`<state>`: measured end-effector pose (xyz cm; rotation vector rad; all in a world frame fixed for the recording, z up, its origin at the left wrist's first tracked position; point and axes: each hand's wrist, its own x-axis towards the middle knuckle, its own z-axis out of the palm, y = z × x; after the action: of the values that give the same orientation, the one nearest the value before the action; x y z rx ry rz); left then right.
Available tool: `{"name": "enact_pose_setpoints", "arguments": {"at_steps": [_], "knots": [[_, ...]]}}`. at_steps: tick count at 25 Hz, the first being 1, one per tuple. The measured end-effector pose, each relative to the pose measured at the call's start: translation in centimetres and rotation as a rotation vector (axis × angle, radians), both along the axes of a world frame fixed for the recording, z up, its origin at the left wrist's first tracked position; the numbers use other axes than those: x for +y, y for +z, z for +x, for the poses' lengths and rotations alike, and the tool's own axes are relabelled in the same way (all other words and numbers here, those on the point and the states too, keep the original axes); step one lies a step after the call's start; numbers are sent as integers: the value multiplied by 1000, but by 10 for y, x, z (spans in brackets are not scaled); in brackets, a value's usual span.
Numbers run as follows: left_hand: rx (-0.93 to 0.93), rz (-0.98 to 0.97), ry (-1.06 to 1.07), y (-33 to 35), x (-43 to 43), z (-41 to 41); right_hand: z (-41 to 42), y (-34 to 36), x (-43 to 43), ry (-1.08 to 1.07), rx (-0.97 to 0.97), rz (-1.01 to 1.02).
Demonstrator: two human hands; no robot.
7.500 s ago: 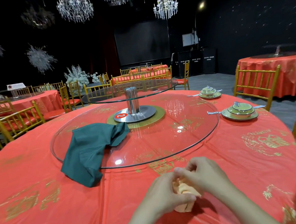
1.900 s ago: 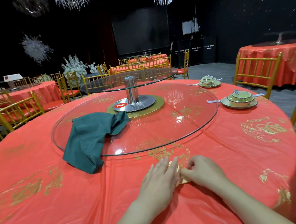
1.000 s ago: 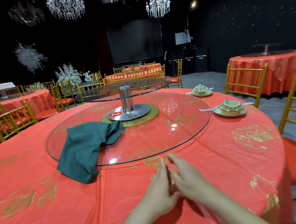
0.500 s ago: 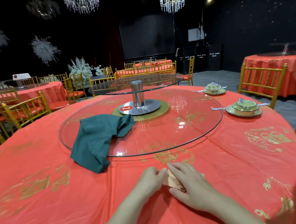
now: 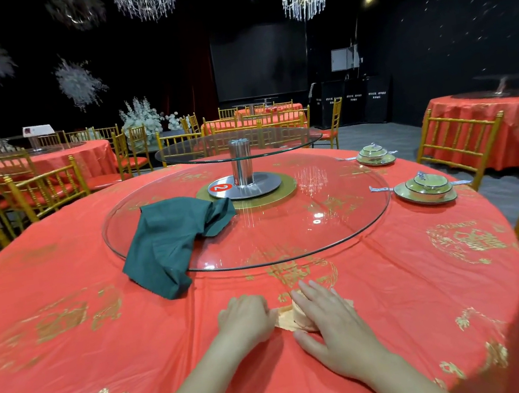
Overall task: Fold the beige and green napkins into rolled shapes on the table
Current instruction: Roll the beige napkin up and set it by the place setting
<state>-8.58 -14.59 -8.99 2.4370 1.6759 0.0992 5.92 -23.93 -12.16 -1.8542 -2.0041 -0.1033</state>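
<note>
A person's left hand [image 5: 246,319] is curling its fingers onto the left end of the beige napkin [image 5: 286,319], its grip holding the cloth. The right hand [image 5: 332,323] is lying across the bundle, its grip wide, fingers straight and pressing down. The napkin is sitting on the red-clothed desk [image 5: 71,342], on its near side. Farther in, the green napkin [image 5: 171,243] is draping, crumpled, over the rim of the glass turntable [image 5: 322,220]. Beyond, two covered green dish sets [image 5: 425,190] are standing on the desk's right side.
</note>
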Motion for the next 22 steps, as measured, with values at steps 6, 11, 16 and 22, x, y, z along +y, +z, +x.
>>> {"name": "enact_pose_setpoints", "arguments": {"at_steps": [6,11,16,22], "knots": [[-170,69,-64,-8,-1,-2,0,0,-5,22,-6,27],[-213,17,42,-8,3,17,0,-4,-4,28,13,57],[-182,89,39,-19,9,11,1,-4,-4,34,20,38],[-336,30,150,-7,13,-9,3,2,-4,11,169,96]]}}
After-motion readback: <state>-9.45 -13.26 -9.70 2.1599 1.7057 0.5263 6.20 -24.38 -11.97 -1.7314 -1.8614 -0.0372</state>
